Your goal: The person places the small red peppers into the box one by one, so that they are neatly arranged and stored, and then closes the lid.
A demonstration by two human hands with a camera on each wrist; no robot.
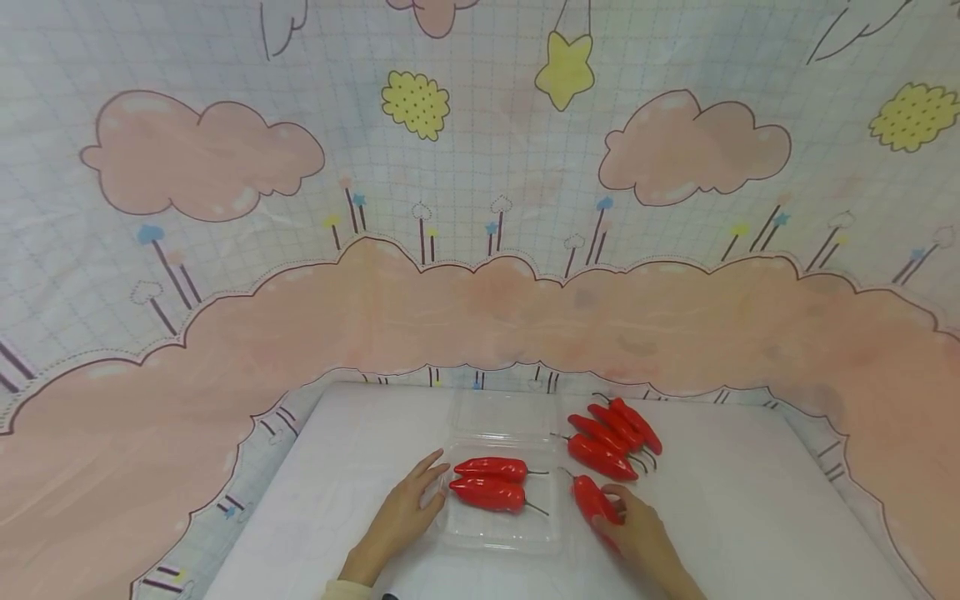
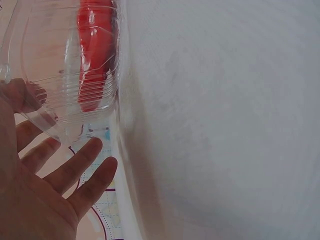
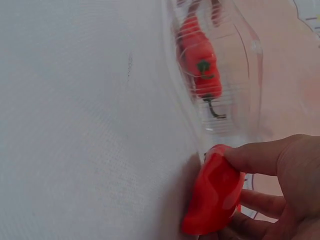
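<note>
Grip on a red pepper (image 1: pixel 592 498) beside a clear box (image 1: pixel 498 532)

The right hand (image 1: pixel 643 532) pinches the pepper part-way along its body, thumb on one side and fingers on the other; the stem points away from the hand, toward the box. Whether the pepper touches the counter (image 1: pixel 750 500) cannot be told. The left hand (image 1: pixel 401 512) is spread at the box's left edge, fingers extended and grasping nothing; contact with the wall is uncertain.

Between the hands stands the box, holding two peppers (image 1: pixel 489 493) side by side, stems toward the right hand. Its lid (image 1: pixel 504 415) lies folded back on the far side. Beyond the right hand, four peppers (image 1: pixel 602 457) lie in a slanting row.

Handling, as judged from appearance: the peppers are probably light and fairly firm, their gloss suggesting a slippery skin. The thick middle offers the best hold; the thin stem looks easily bent. The box seems thin and flexible, best steadied lightly at the rim. A patterned cloth (image 1: pixel 525 317) hangs behind.
</note>
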